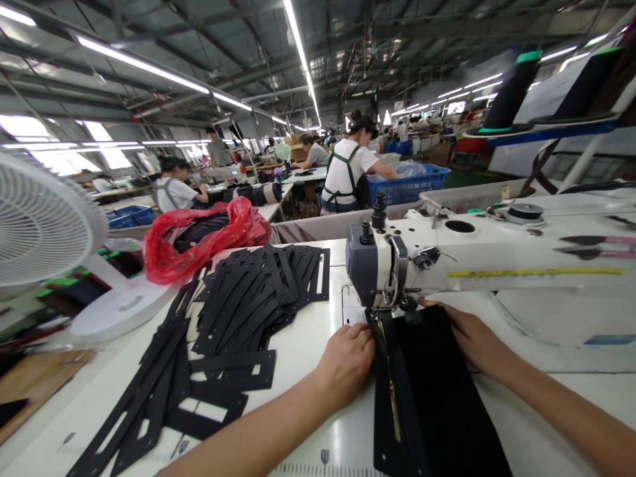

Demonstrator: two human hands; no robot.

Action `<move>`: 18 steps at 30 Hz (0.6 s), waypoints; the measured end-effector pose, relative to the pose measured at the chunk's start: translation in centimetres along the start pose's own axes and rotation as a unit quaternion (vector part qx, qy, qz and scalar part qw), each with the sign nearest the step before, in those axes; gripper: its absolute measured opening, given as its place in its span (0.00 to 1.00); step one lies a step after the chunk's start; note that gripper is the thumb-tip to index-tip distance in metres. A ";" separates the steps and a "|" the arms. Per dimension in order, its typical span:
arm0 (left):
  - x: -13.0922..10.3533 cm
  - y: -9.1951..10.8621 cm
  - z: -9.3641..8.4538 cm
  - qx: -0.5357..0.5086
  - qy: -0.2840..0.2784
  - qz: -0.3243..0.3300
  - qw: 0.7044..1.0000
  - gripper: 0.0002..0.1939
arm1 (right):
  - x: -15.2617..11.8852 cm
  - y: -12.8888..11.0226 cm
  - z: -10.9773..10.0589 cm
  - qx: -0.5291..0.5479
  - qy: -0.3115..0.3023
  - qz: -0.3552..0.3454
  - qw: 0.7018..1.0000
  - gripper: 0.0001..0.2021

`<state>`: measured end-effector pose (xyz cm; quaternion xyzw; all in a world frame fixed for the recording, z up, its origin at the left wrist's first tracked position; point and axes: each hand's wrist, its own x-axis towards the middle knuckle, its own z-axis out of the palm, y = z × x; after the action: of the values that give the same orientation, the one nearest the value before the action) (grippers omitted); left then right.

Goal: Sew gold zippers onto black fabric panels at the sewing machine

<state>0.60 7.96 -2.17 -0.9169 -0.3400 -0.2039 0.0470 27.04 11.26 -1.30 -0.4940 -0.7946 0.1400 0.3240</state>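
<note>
— Where's the left hand (346,361) from where you stand?

— Low, at about six o'clock, forearm running in from seven. Fingers curled under, knuckles up, pressing flat.

— And the right hand (474,339)?

— Out toward four o'clock, forearm coming in from the lower right corner. Palm down, fingers stretched forward and close together. Both wrists lie low, bare to the elbow.

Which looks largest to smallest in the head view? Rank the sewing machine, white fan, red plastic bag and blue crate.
1. sewing machine
2. white fan, cut off by the frame edge and close to the camera, so unsure
3. red plastic bag
4. blue crate, farther off, so it may only look smallest
</note>
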 end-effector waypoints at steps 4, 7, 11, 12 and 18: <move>0.5 0.1 -0.2 0.056 -0.028 0.009 0.998 0.04 | 1.0 -0.2 0.1 0.073 -0.008 0.090 0.993 0.25; 0.7 0.5 -0.1 0.104 -0.046 0.011 0.993 0.05 | 1.3 -0.7 -0.4 0.118 -0.035 0.134 0.983 0.27; 1.0 0.9 0.0 0.130 -0.055 0.005 0.990 0.06 | 1.4 -1.0 -0.9 0.182 -0.072 0.167 0.966 0.26; 1.0 0.9 0.0 0.128 -0.054 0.002 0.990 0.06 | 1.5 -0.9 -0.9 0.193 -0.076 0.169 0.964 0.26; 1.1 0.7 0.3 0.123 -0.017 0.017 0.992 0.08 | 1.1 -0.6 -0.3 0.171 -0.105 0.156 0.967 0.14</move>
<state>1.86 8.17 -1.98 -0.9130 -0.3478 -0.1441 0.1572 26.51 11.95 -0.31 -0.5317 -0.7014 0.3736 0.2928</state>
